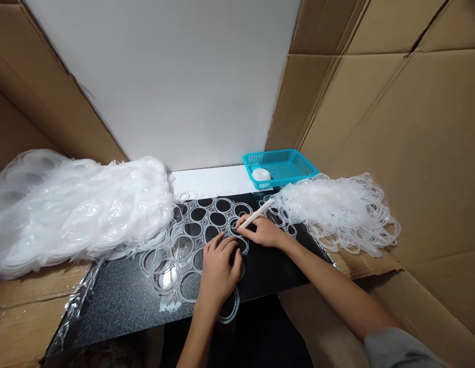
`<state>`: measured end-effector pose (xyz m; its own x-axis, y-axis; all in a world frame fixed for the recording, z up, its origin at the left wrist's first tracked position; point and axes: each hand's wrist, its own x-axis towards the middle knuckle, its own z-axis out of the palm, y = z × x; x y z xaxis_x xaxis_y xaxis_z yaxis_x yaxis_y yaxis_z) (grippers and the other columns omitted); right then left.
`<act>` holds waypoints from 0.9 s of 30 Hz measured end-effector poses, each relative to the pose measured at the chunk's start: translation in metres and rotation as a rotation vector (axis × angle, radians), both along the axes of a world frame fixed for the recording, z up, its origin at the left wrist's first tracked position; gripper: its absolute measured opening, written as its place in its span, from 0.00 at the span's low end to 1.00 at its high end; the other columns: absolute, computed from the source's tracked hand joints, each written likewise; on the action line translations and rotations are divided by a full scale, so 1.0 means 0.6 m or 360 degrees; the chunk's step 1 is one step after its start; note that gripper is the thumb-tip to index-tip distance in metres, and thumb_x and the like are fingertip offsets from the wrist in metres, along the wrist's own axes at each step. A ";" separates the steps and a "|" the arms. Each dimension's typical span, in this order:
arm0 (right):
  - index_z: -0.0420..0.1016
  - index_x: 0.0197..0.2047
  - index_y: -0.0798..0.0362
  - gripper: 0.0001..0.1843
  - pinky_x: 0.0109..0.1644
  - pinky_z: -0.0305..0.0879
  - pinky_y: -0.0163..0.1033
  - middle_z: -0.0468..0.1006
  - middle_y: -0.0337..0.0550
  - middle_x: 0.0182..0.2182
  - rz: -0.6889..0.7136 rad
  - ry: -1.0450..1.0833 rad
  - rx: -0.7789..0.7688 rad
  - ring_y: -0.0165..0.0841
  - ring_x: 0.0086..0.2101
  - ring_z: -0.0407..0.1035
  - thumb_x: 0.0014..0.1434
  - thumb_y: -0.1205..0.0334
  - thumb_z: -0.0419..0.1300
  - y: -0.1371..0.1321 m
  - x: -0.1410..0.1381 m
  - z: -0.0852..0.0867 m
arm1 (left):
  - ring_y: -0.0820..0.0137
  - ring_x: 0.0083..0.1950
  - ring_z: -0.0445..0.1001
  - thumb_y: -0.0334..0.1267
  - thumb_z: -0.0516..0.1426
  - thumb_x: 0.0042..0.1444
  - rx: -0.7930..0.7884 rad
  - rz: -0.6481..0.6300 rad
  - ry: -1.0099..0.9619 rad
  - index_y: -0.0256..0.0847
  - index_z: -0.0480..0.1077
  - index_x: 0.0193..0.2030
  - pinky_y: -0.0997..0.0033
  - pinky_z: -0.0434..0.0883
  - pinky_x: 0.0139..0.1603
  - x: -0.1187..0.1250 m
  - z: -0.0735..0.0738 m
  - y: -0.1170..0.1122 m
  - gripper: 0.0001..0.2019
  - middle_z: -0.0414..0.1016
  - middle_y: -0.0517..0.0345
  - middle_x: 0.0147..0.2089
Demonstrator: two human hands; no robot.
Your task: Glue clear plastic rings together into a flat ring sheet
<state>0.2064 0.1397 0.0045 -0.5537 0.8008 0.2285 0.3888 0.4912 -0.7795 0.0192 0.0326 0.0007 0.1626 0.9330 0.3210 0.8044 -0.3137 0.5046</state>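
Note:
A sheet of joined translucent plastic rings (192,229) lies over a black speckled tabletop (118,296). My left hand (221,263) rests palm down on the near part of this sheet, its fingers bent a little and apart, with nothing gripped. Pinched in my right hand (264,232) is a slim white pen-like stick (256,213), slanting up to the right. Its lower end is at a ring near the sheet's right side; the exact contact is too small to make out. One ring (232,309) hangs over the front edge below my left hand.
A big heap of translucent ring sheets (80,209) is on the left. To the right lies a looser pile of rings (337,204). Behind it a blue mesh basket (294,168) holds a white roll (261,175). Cardboard walls (406,143) and a white panel (176,82) enclose the table.

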 end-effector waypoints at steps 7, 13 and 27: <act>0.81 0.42 0.48 0.05 0.60 0.69 0.46 0.85 0.40 0.42 0.0029 -0.0023 -0.0004 0.37 0.45 0.78 0.68 0.59 0.63 0.000 -0.003 -0.003 | 0.51 0.70 0.69 0.34 0.55 0.70 -0.0051 -0.0009 -0.0006 0.46 0.78 0.50 0.42 0.66 0.68 -0.002 0.001 -0.002 0.11 0.82 0.56 0.60; 0.81 0.45 0.48 0.06 0.58 0.68 0.46 0.86 0.41 0.44 0.0107 -0.0165 0.0276 0.38 0.47 0.77 0.70 0.62 0.61 -0.007 -0.004 -0.005 | 0.50 0.67 0.70 0.34 0.57 0.68 -0.0036 0.0019 0.0104 0.47 0.74 0.58 0.41 0.66 0.65 0.010 0.010 0.001 0.14 0.79 0.54 0.63; 0.84 0.49 0.48 0.11 0.51 0.58 0.49 0.88 0.45 0.47 -0.0168 -0.0380 0.0805 0.39 0.44 0.78 0.72 0.65 0.59 -0.001 -0.012 -0.016 | 0.53 0.66 0.69 0.33 0.56 0.69 -0.0063 -0.0039 0.0123 0.46 0.72 0.52 0.42 0.63 0.66 0.011 0.012 -0.002 0.08 0.78 0.54 0.62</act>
